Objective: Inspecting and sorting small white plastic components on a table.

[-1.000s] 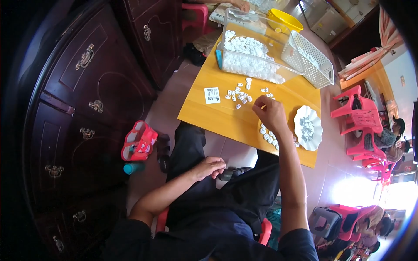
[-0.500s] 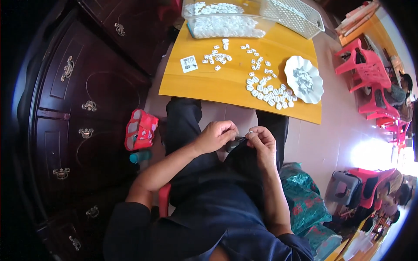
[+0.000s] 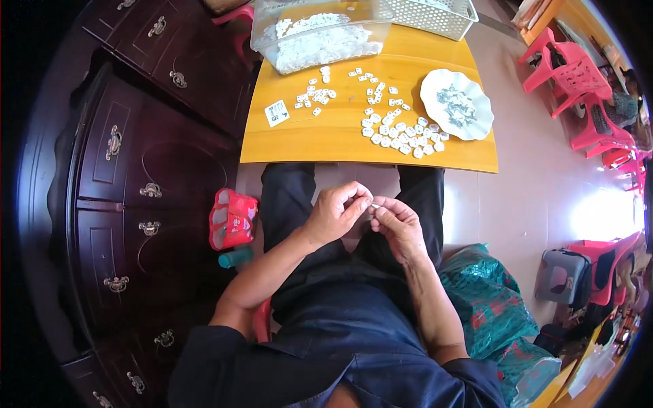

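Over my lap, my left hand [image 3: 339, 212] and my right hand [image 3: 398, 227] meet fingertip to fingertip. A small white piece [image 3: 375, 206] sits between the thumb and fingers of my right hand. The left thumb and forefinger are pinched right beside it; what they hold, if anything, is too small to make out. On the yellow wooden table [image 3: 306, 146] in front of me lie several small white plastic pieces with dark slots or holes [image 3: 401, 139], in a large group at the right and a smaller group [image 3: 320, 96] at the left. A white scalloped plate [image 3: 479, 122] holds small grey metal-looking bits [image 3: 454, 105].
A clear bin [image 3: 272, 58] full of white pieces and a white perforated basket [image 3: 435, 24] stand at the table's far side. A printed card [image 3: 277, 113] lies left. Dark cabinets [image 3: 163, 251], a red bag [image 3: 233, 219] and green plastic bags [image 3: 483, 299] flank me.
My hands have come together, the right moving left until its fingertips meet the left's at the white piece. The whole view has shifted slightly.
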